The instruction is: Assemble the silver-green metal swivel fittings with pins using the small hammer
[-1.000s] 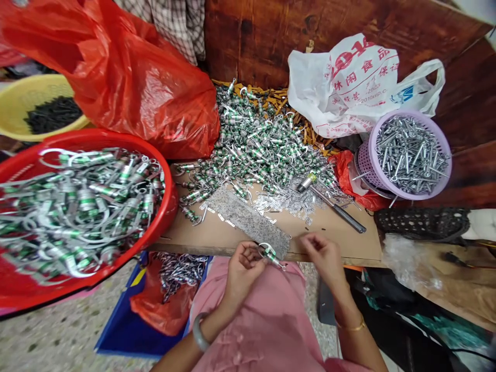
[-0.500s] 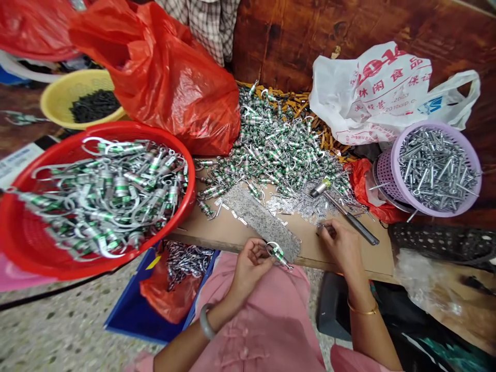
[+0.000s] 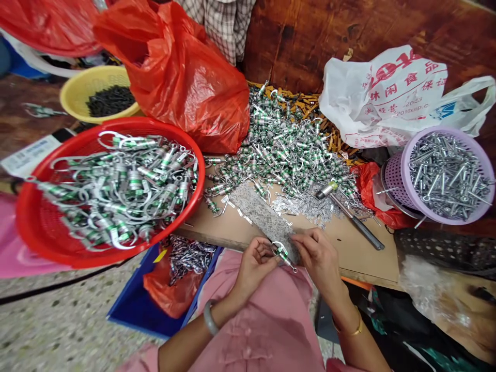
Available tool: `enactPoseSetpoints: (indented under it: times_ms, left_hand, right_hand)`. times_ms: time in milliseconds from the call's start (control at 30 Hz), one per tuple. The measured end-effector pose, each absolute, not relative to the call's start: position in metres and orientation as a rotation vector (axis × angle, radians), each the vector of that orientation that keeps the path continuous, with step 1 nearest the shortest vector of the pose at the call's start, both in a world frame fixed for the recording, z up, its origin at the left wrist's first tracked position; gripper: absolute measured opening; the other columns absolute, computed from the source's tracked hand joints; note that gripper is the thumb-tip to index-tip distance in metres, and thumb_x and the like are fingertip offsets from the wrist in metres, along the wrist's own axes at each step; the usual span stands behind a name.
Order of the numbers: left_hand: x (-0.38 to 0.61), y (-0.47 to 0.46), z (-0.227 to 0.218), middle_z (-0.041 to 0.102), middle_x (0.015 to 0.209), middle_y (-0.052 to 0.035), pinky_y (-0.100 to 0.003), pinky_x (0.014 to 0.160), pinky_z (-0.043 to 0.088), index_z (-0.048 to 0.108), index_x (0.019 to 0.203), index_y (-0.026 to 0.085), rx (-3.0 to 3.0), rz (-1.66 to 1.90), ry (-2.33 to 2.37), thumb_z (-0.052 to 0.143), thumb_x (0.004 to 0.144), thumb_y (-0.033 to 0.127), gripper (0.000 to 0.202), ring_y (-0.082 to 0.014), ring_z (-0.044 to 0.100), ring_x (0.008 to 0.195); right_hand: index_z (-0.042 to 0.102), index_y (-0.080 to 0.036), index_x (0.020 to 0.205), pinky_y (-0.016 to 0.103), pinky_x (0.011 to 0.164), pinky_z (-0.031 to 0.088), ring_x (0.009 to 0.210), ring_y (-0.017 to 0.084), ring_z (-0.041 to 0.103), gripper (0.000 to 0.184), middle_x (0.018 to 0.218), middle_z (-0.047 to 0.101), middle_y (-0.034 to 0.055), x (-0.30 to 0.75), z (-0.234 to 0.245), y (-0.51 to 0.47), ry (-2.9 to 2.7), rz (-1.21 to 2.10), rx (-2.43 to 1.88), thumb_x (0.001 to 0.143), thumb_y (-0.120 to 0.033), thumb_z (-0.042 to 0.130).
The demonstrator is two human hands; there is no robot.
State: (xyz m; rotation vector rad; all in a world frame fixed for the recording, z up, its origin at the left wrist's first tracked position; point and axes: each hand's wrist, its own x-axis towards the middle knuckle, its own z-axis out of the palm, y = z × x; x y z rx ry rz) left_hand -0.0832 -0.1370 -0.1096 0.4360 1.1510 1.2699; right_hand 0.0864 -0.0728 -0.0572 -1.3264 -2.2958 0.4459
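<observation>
Right hand (image 3: 314,263) now beside left hand (image 3: 253,268)

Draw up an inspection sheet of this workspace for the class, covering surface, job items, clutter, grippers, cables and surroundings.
Surface: brown board bearing a grey stone slab.
Job's things: green-banded metal fitting in the left hand; heaped fittings; red basket of fittings; lilac basket of bolts.
Clutter: red plastic bag; white printed plastic bag; metal-handled hand tool.
Grippers: none; left hand holds the fitting, right hand is close beside it.
Cables: black cable across the floor.
Surroundings: wooden wall; terrazzo floor; blue crate; yellow basket.
</observation>
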Motion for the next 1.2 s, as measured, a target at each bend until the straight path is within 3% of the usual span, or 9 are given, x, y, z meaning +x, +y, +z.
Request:
enactPoseSetpoints:
  times_ms: [267,433,567,767,967,1067,1200]
  left_hand:
    - [-0.083,-0.136,-0.106,0.071,0.080,0.0005,-0.023,0.068,0.050,0.059,0.087,0.020,0.413,1.265,1.141,0.087,0.063,0.019,0.037,-0.0142,0.066,0.075]
    - [-0.083,-0.136,-0.105,0.072,0.080,0.0002,-0.023,0.068,0.049,0.059,0.086,0.019,0.407,1.264,1.135,0.088,0.062,0.020,0.038,-0.0143,0.066,0.075]
    - [-0.083,-0.136,-0.105,0.071,0.080,0.0004,-0.023,0.068,0.049,0.059,0.086,0.019,0.397,1.266,1.129,0.089,0.062,0.021,0.039,-0.0141,0.066,0.074]
    - [-0.083,-0.136,-0.105,0.071,0.079,0.0011,-0.022,0.067,0.050,0.059,0.087,0.019,0.380,1.274,1.107,0.090,0.062,0.024,0.040,-0.0134,0.066,0.074]
    - [-0.083,-0.137,-0.104,0.072,0.080,0.0009,-0.021,0.068,0.050,0.059,0.088,0.020,0.387,1.276,1.117,0.089,0.063,0.021,0.039,-0.0131,0.066,0.075]
    - [-0.083,-0.137,-0.106,0.072,0.080,0.0003,-0.021,0.067,0.050,0.059,0.087,0.019,0.379,1.288,1.141,0.089,0.061,0.019,0.039,-0.0127,0.065,0.074]
    - [-0.084,-0.136,-0.108,0.071,0.078,0.0005,-0.022,0.066,0.049,0.060,0.086,0.019,0.373,1.289,1.157,0.088,0.059,0.017,0.039,-0.0131,0.064,0.073]
  right_hand:
    - [0.074,-0.020,0.103,0.034,0.075,0.041,0.085,0.021,0.060,0.022,0.092,0.072,0.0069,0.084,-0.061,-0.074,-2.576,0.253,-1.206,0.103,-0.026,0.053]
    - [0.072,-0.021,0.106,0.033,0.077,0.043,0.085,0.021,0.059,0.025,0.089,0.069,0.0062,0.078,-0.057,-0.071,-2.511,0.362,-1.362,0.104,-0.022,0.048]
    - [0.074,-0.022,0.097,0.034,0.076,0.043,0.085,0.023,0.059,0.024,0.087,0.068,0.0065,0.081,-0.054,-0.073,-2.507,0.333,-1.430,0.103,-0.026,0.051]
    - [0.073,-0.024,0.096,0.029,0.075,0.047,0.083,0.019,0.066,0.020,0.087,0.073,0.0026,0.077,-0.056,-0.084,-2.327,0.756,-1.395,0.101,-0.029,0.054]
    - [0.072,-0.023,0.093,0.031,0.074,0.049,0.083,0.020,0.067,0.019,0.088,0.074,0.0034,0.076,-0.064,-0.088,-2.213,0.805,-1.494,0.098,-0.033,0.057]
    - [0.072,-0.023,0.101,0.033,0.078,0.050,0.085,0.021,0.064,0.024,0.095,0.072,0.0060,0.101,-0.064,-0.061,-2.095,0.616,-1.540,0.099,-0.037,0.052]
    - [0.072,-0.017,0.112,0.043,0.084,0.044,0.100,0.030,0.056,0.030,0.106,0.066,0.0156,0.145,-0.066,0.000,-2.096,-0.099,-1.874,0.095,-0.033,0.053]
